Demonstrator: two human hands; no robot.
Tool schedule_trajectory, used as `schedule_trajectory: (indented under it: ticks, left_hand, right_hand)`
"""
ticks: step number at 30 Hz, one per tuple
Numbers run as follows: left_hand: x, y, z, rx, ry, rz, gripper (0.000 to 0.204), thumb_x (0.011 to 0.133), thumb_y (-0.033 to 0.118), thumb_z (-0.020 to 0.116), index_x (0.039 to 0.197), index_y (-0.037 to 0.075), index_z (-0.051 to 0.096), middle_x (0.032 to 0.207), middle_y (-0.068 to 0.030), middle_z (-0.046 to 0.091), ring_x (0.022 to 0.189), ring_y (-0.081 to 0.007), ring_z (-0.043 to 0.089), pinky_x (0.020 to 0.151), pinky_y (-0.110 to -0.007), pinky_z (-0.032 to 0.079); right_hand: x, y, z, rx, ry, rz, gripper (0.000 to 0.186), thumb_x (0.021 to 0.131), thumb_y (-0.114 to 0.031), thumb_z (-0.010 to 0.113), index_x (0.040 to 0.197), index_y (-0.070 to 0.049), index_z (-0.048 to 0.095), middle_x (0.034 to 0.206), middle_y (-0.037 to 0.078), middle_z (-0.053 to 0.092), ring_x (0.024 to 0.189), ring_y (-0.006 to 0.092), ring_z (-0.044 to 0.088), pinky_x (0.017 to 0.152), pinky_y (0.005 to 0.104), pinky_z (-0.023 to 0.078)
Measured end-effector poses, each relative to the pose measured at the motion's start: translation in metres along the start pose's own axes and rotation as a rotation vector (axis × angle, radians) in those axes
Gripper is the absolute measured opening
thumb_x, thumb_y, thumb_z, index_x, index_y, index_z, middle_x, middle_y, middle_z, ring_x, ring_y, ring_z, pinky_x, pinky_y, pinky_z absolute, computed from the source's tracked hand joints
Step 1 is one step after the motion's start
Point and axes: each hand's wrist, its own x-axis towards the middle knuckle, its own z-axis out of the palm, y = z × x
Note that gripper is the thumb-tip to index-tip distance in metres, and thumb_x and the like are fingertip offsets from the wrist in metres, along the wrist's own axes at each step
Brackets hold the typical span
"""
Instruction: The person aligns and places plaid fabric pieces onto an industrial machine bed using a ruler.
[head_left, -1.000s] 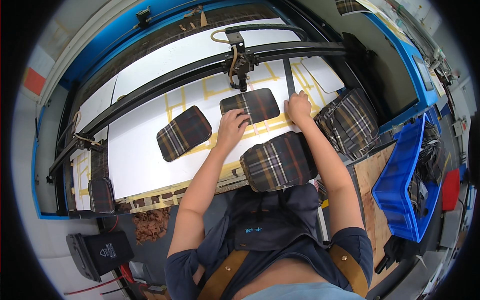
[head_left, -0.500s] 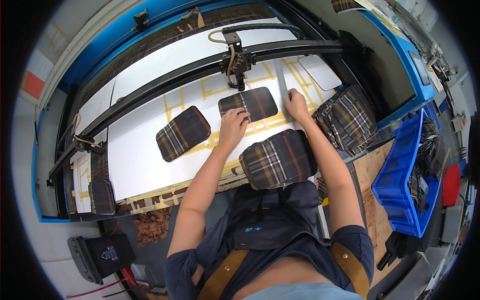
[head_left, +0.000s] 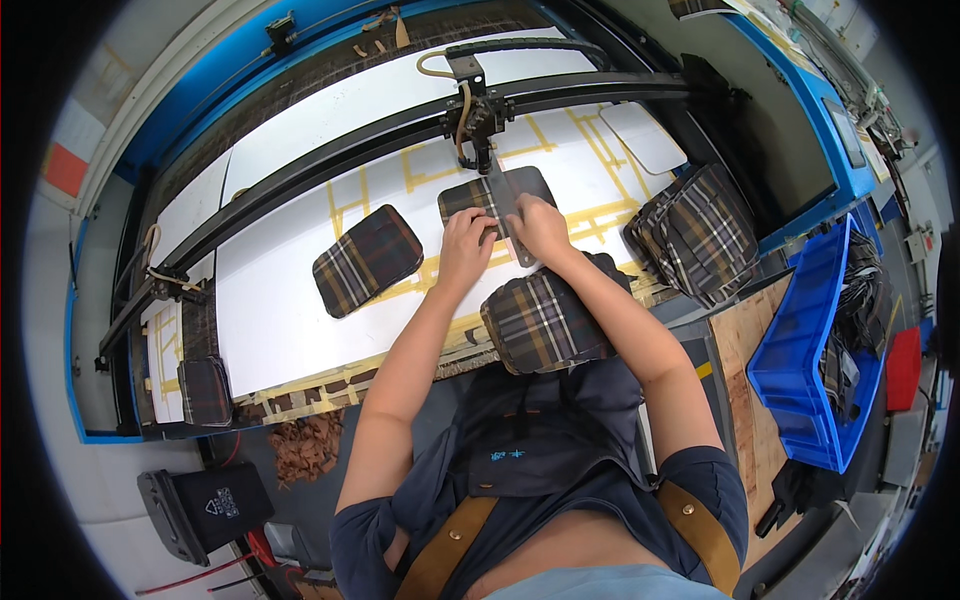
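Observation:
A plaid fabric panel (head_left: 463, 198) with rounded corners lies flat on the white bed under the machine head. Across its middle lies a long grey ruler (head_left: 522, 255), running from near the machine head toward me. My right hand (head_left: 541, 230) is closed on the ruler, its fingers bent over the panel. Beside it, my left hand (head_left: 466, 245) rests its slightly bent fingers on the panel's near edge, close to the ruler, gripping nothing. Another plaid panel (head_left: 368, 262) lies to the left. A stack of plaid panels (head_left: 550, 320) sits nearest me, partly under my right forearm.
The machine head (head_left: 483, 125) hangs on a black gantry just beyond my hands. More plaid pieces are piled at the right (head_left: 700, 235), and a small plaid stack (head_left: 205, 392) stands at the left. A blue bin (head_left: 775, 385) holds dark pieces. Yellow tape marks the white bed.
My right hand has moved left with the ruler, from beside the panel to across its middle. My left hand has stayed almost in place on the panel.

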Motion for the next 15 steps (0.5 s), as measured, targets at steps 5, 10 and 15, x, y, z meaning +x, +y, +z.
schedule_trajectory:
  ticks: [5, 10, 15]
  left_hand:
    - [0.002, 0.001, 0.0, 0.004, -0.01, -0.002, 0.022, 0.083, 0.008, 0.071, 0.104, 0.005, 0.067, 0.117, -0.0125, 0.059, 0.115, -0.0346, 0.053, 0.1, -0.045, 0.043]
    - [0.003, 0.002, -0.001, 0.013, -0.016, -0.003, 0.022, 0.083, 0.008, 0.071, 0.105, 0.006, 0.067, 0.117, -0.012, 0.059, 0.114, -0.0345, 0.054, 0.1, -0.045, 0.043]
    - [0.005, 0.017, -0.006, 0.081, -0.105, 0.034, 0.032, 0.087, 0.022, 0.07, 0.119, 0.013, 0.068, 0.125, -0.0166, 0.055, 0.121, -0.0367, 0.049, 0.103, -0.048, 0.039]
  right_hand:
    - [-0.009, 0.004, 0.003, -0.181, 0.118, -0.229, 0.016, 0.082, -0.011, 0.068, 0.091, 0.001, 0.063, 0.086, 0.018, 0.06, 0.084, 0.0365, 0.062, 0.072, 0.0447, 0.051]
    - [-0.012, 0.007, 0.01, -0.333, 0.153, -0.393, 0.019, 0.078, -0.007, 0.062, 0.093, 0.005, 0.064, 0.087, 0.016, 0.059, 0.084, 0.0329, 0.061, 0.075, 0.0412, 0.051]
    - [-0.002, 0.019, -0.002, -0.316, 0.075, -0.408, 0.019, 0.081, -0.007, 0.064, 0.095, 0.005, 0.064, 0.088, 0.018, 0.061, 0.086, 0.035, 0.061, 0.076, 0.0434, 0.05]
